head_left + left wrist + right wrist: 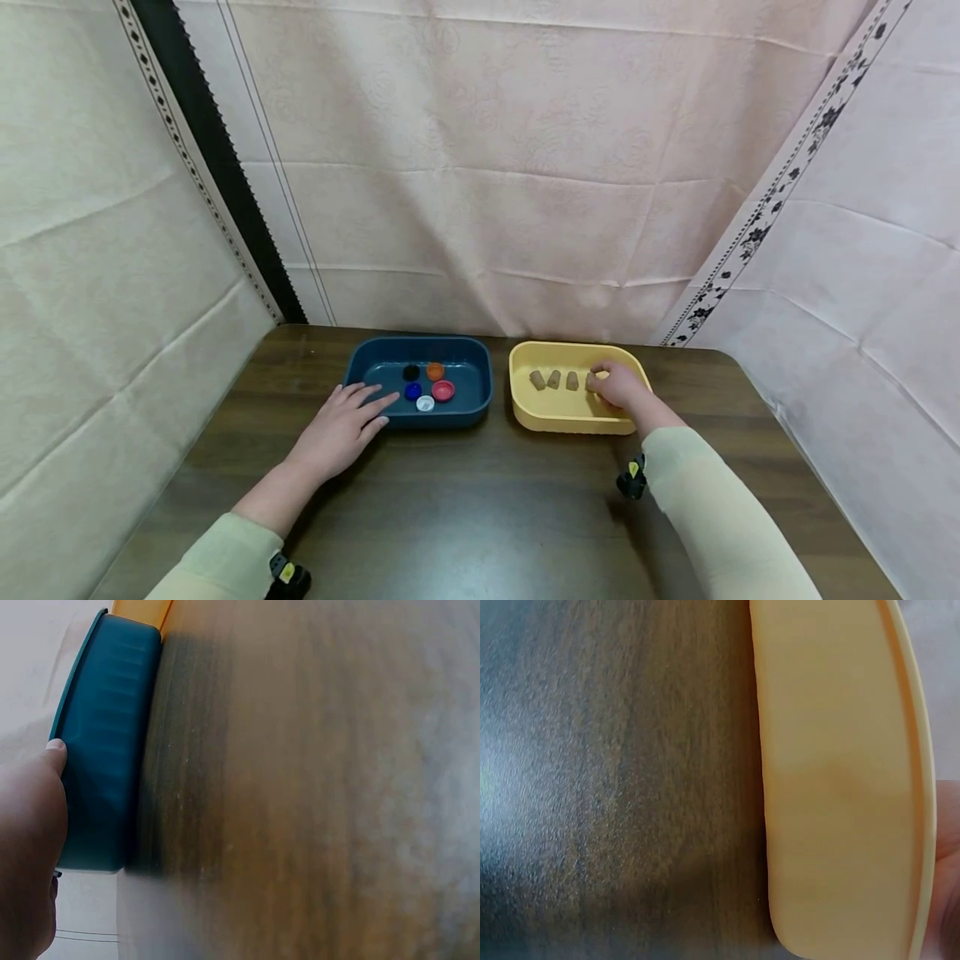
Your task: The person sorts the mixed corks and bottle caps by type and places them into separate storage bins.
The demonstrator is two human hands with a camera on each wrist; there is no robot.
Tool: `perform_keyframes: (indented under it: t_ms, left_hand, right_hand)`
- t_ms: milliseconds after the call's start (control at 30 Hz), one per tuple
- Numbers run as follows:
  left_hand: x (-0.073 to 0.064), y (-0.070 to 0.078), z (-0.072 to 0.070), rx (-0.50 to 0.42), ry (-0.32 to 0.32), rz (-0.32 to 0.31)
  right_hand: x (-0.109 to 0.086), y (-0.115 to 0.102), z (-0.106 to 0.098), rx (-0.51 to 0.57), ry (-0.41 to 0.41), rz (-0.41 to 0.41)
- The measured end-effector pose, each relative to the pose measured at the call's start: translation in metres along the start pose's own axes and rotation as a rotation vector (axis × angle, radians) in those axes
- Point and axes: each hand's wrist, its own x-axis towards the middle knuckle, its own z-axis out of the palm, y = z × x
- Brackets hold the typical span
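Note:
In the head view my left hand (347,425) lies with spread fingers over the left end of a dark blue tray (480,408). Its thumb (56,750) is at the tray rim in the left wrist view. Inside are several bottle caps: black (411,372), orange (435,372), blue (413,391), pink (443,390) and white (425,403). My right hand (624,388) reaches into a yellow tray (573,422) and pinches a cork stopper (592,382) between thumb and fingers. Left of it, more tan cork stoppers (554,379) stand or lean in a row.
Both trays stand side by side near the back of a brown wooden table (480,508), a narrow gap between them. Behind them hangs a pale cloth (480,208), with more cloth at both sides. A black wrist device (632,477) sits at the right sleeve.

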Motion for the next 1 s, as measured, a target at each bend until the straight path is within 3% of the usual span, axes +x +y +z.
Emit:
perform_keyframes:
  t_ms: [533, 833, 1000]
  left_hand:
    - [0.001, 0.002, -0.005, 0.001, -0.012, 0.001]
    - [0.001, 0.002, -0.004, -0.047, -0.025, -0.033]
    - [-0.001, 0.0, -0.004, -0.059, -0.023, -0.06]
  right_hand:
    - [-0.007, -0.002, 0.002, -0.201, 0.07, -0.12]
    - [-0.018, -0.007, 0.004, -0.13, 0.128, -0.116]
    - [-0.027, -0.014, 0.006, -0.063, 0.22, -0.159]
